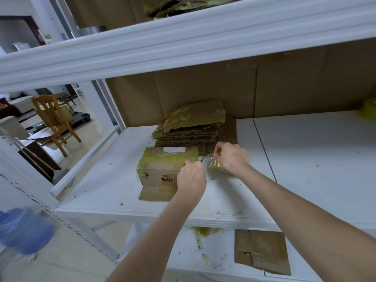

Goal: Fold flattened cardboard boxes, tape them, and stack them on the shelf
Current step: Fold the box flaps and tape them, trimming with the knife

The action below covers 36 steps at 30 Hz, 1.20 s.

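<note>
- Centrally: folded cardboard box (162, 169) on white shelf (305, 159), one flap splayed forward.
- Left hand (191, 178): at box's right top corner, pinching tape strip (202, 159).
- Right hand (232, 157): just beside, gripping tape roll (213, 166).
- Behind box: stack of flattened boxes (191, 127).

We count 1 folded box (162, 169) | 1 stack of flattened cardboard (191, 125) just behind the box | 1 tape roll (213, 166) just right of the box | 2 hands at its right end: left hand (191, 178), right hand (232, 157) | 1 flat cardboard piece (262, 251) below and right of the box | 1 wooden chair (53, 119) and 1 blue bottle (24, 228) left of it
</note>
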Each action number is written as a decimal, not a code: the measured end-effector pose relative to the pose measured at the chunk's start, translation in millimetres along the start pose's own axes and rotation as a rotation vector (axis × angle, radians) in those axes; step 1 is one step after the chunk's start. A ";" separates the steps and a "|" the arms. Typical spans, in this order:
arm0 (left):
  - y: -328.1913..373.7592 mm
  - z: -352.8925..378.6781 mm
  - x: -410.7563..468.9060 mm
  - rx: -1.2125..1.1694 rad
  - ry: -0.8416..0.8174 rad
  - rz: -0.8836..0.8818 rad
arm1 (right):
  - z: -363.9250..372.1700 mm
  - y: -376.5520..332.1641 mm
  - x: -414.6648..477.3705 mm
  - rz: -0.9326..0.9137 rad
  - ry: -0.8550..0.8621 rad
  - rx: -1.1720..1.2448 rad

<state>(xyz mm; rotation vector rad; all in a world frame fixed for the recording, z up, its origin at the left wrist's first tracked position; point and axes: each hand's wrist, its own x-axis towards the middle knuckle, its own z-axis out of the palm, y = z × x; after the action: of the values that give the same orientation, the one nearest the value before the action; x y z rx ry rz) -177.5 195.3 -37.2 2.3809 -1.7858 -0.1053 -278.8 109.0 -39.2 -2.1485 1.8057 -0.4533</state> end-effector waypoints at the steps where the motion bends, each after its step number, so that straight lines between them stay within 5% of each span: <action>1: 0.9 0.1 1.3 0.003 0.000 0.001 | 0.6 0.0 -0.4 0.000 0.002 0.001; 9: -6.4 3.1 3.1 -0.032 -0.026 -0.035 | -15.4 18.9 -4.8 0.000 0.068 0.132; 16: 10.1 20.8 -7.0 -0.222 0.210 0.201 | -31.8 51.5 -6.5 0.111 0.192 0.504; 23: 43.0 63.3 9.4 0.027 -0.095 0.374 | -44.0 76.9 -15.4 0.214 0.269 0.585; 26: 36.0 46.4 18.5 0.068 0.164 0.517 | -43.5 85.1 -17.2 0.207 0.293 0.620; 29: 6.5 19.6 39.2 0.147 0.393 0.399 | -37.0 80.9 -18.5 0.176 0.293 0.686; 32: -20.8 7.5 52.0 0.194 0.265 0.168 | -27.3 68.1 -19.3 0.147 0.277 0.728; 36: -24.7 20.2 51.6 0.173 0.141 0.107 | -17.0 54.1 -20.4 0.127 0.273 0.741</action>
<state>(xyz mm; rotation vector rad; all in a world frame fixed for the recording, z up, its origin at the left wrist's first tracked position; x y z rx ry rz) -142.6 150.8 -59.2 2.3320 -1.9200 0.2334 -337.5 119.6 -47.5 -1.5013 1.5343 -1.2065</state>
